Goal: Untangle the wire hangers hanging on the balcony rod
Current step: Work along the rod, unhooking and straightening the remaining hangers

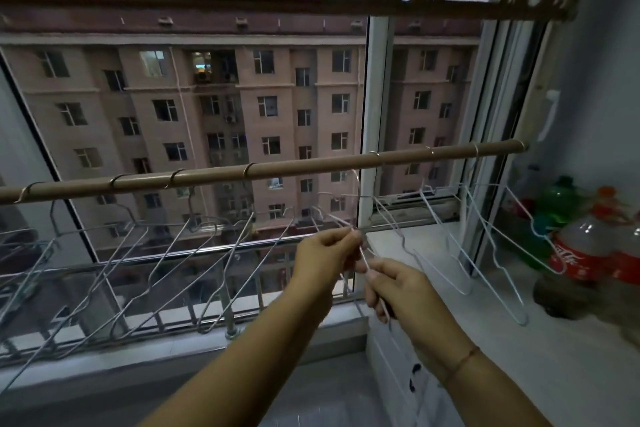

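Beyond the balcony window (207, 97) stands a pink apartment block, filling most of the frame under a dim sky. Across the middle runs a brown rod (311, 166), rising slightly toward the right, with wire hangers (166, 253) hooked along it; those at the left hang tilted and overlapping, and a few white ones (450, 253) hang at the right. Just below centre, the left hand (325, 253) is pinched shut on the thin wire of a white hanger (363, 256), thumb and fingers closed at its upper part. The right hand (398, 288), lower and to the right, is closed around the same wire further down; a thin band circles its wrist. At the right edge, soda bottles (581, 246) stand on the pale windowsill surface (519, 340).
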